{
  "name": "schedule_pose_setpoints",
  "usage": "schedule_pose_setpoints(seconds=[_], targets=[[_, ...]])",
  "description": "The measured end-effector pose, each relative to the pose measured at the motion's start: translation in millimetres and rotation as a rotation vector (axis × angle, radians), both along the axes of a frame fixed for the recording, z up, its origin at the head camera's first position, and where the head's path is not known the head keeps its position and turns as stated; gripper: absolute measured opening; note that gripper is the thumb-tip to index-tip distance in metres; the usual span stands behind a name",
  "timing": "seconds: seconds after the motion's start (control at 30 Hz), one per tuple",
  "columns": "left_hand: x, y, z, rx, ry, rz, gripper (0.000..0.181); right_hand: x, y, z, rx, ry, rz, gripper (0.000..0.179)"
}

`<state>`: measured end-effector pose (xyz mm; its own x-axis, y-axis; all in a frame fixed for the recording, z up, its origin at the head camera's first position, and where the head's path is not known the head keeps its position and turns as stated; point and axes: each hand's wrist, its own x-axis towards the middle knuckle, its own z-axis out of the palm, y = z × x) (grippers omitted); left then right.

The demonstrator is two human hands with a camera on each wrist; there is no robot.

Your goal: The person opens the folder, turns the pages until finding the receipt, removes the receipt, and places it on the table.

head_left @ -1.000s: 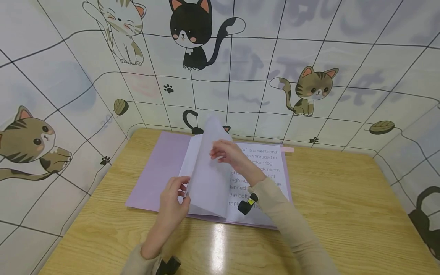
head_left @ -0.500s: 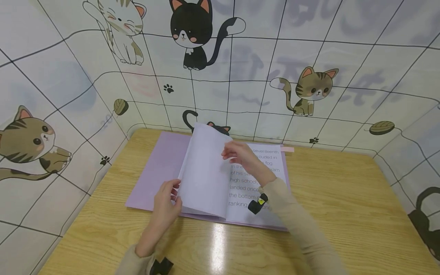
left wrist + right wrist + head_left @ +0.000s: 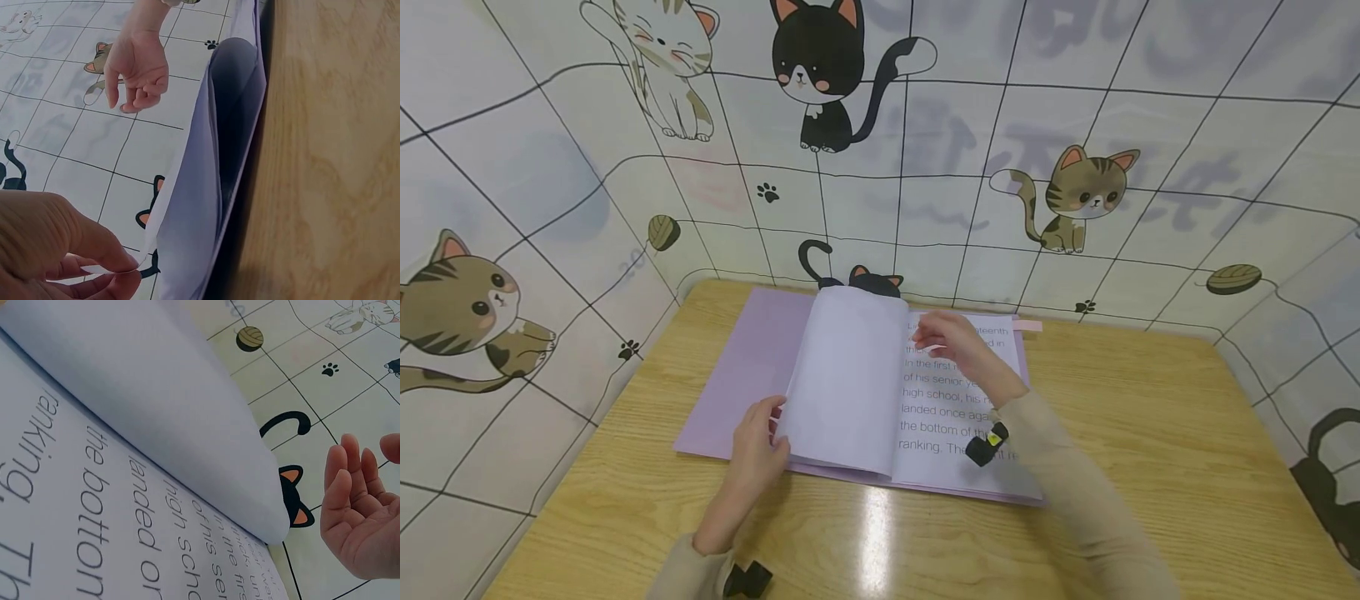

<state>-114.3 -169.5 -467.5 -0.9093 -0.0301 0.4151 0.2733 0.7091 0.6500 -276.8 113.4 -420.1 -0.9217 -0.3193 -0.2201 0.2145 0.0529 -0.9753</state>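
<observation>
A booklet with a lilac cover [image 3: 745, 367] lies spread on the wooden table. Its blank white page [image 3: 850, 375] bows over toward the left, while the right-hand page [image 3: 932, 429] carries large printed text. My left hand [image 3: 756, 446] pinches the outer edge of the blank page between thumb and fingers, as the left wrist view shows with the page edge [image 3: 128, 270] at the thumb tip. Above the printed text, my right hand [image 3: 958, 350] hovers with loosely bent fingers and holds nothing; in the right wrist view the hand [image 3: 362, 519] is apart from the paper.
A pale pink tab [image 3: 1027, 326] sticks out at the booklet's upper right. Wood tabletop [image 3: 1150, 433] extends on both sides. Behind and beside it stands a white wall covering [image 3: 955, 200] with cartoon cats and grid lines. Black camera mounts [image 3: 985, 446] sit at the wrists.
The blank page has swung down to the left with my left hand, uncovering more of the left side. My right hand has drawn back to the right, off the page.
</observation>
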Motion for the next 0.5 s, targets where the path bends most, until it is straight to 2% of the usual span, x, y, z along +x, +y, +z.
schedule_pose_setpoints(seconds=[0.23,0.5], targets=[[-0.8,-2.4,-7.1,-0.018,-0.095,0.014,0.043,-3.0,18.9,-6.1,0.052,-0.005,-0.026,0.016],[-1.9,-3.6,-12.1,-0.054,-0.203,0.021,0.032,-9.4,38.8,-9.9,0.062,0.02,-0.06,0.02]])
